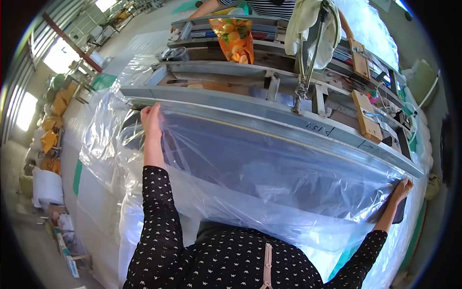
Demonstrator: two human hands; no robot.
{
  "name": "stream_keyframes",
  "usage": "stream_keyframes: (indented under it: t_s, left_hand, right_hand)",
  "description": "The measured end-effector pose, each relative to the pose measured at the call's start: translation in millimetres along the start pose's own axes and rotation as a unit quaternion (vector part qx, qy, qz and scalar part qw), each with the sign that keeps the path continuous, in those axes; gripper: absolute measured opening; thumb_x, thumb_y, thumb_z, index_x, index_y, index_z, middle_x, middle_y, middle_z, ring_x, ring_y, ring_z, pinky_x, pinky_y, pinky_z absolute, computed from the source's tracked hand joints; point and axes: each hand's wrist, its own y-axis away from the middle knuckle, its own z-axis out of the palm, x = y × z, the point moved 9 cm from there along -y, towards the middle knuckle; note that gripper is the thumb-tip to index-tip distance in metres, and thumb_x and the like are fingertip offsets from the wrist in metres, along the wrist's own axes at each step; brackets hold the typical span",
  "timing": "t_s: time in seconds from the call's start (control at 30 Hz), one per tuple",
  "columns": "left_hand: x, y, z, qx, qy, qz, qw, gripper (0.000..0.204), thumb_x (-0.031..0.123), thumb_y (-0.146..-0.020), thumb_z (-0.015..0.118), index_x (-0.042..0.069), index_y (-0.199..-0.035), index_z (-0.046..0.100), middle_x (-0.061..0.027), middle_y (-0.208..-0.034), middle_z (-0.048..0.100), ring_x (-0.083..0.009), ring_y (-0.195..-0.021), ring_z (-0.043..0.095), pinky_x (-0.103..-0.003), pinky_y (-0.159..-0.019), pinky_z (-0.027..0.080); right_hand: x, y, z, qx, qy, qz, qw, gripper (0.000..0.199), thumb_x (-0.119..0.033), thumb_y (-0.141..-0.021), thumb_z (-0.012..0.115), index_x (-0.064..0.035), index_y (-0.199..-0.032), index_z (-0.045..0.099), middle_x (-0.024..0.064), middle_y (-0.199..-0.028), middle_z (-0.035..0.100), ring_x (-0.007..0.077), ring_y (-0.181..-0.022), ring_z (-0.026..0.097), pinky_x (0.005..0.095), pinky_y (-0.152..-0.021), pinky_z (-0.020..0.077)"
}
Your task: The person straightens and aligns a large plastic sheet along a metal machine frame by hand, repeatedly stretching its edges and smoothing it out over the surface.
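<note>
A wide sheet of clear plastic film (269,185) stretches in front of me, wrinkled and shiny. My left hand (152,121) is closed on its upper left part, close under the left end of a long grey metal bar (231,106). At the right end of that bar, my right hand (400,189) pinches the film's other side. The film's upper edge runs along the bar's near side, beside a thin yellowish strip (240,127). Beneath the film lies a dark flat surface. The fingertips of both hands are partly hidden.
Behind the bar stands a metal frame with a spring-loaded lever (302,82) draped in pale cloth, wooden blocks (366,116) with wires, and an orange bag (233,41). Across it is another person in a striped top (260,7). More film (108,125) bunches at left.
</note>
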Motion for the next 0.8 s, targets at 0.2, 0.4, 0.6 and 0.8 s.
stream_keyframes:
  t_s: [0.2, 0.4, 0.6, 0.8]
  left_hand:
    - [-9, -4, 0, -0.069, 0.136, -0.081, 0.985, 0.013, 0.014, -0.077, 0.057, 0.005, -0.085, 0.052, -0.0063, -0.069, 0.055, -0.0188, -0.062, 0.057, -0.033, -0.055, 0.051]
    - [-30, -8, 14, -0.086, 0.111, -0.158, 0.977, 0.024, 0.02, -0.077, 0.063, 0.004, -0.092, 0.055, -0.0057, -0.075, 0.055, -0.0182, -0.064, 0.056, -0.03, -0.055, 0.049]
    - [23, 32, 4, -0.15, -0.115, -0.059, 0.98, 0.021, 0.027, -0.079, 0.065, 0.007, -0.078, 0.06, 0.0038, -0.066, 0.051, -0.0054, -0.056, 0.045, -0.022, -0.047, 0.034]
    - [37, 176, 151, -0.392, -0.187, 0.022, 0.901, 0.019, 0.02, -0.081, 0.061, 0.002, -0.075, 0.06, 0.0064, -0.062, 0.05, -0.003, -0.059, 0.042, -0.019, -0.052, 0.033]
  right_hand:
    - [-4, 1, -2, 0.017, 0.02, 0.02, 0.999, 0.039, -0.028, -0.083, 0.048, 0.0062, -0.101, 0.054, 0.0218, -0.097, 0.056, 0.0337, -0.09, 0.053, 0.0385, -0.082, 0.0404]
    - [23, -27, -19, -0.114, -0.022, 0.074, 0.99, 0.044, -0.034, -0.085, 0.048, 0.0063, -0.102, 0.053, 0.0188, -0.094, 0.056, 0.03, -0.085, 0.053, 0.0373, -0.078, 0.0397]
    - [-13, 26, -76, -0.221, -0.198, 0.071, 0.952, 0.027, -0.029, -0.09, 0.047, -0.0056, -0.097, 0.06, -0.0012, -0.072, 0.051, 0.0102, -0.057, 0.043, 0.0267, -0.052, 0.0373]
    - [239, -47, -196, -0.17, -0.115, 0.175, 0.963, 0.032, -0.035, -0.084, 0.054, -0.0043, -0.092, 0.059, 0.0022, -0.075, 0.052, 0.0121, -0.066, 0.047, 0.0238, -0.054, 0.0361]
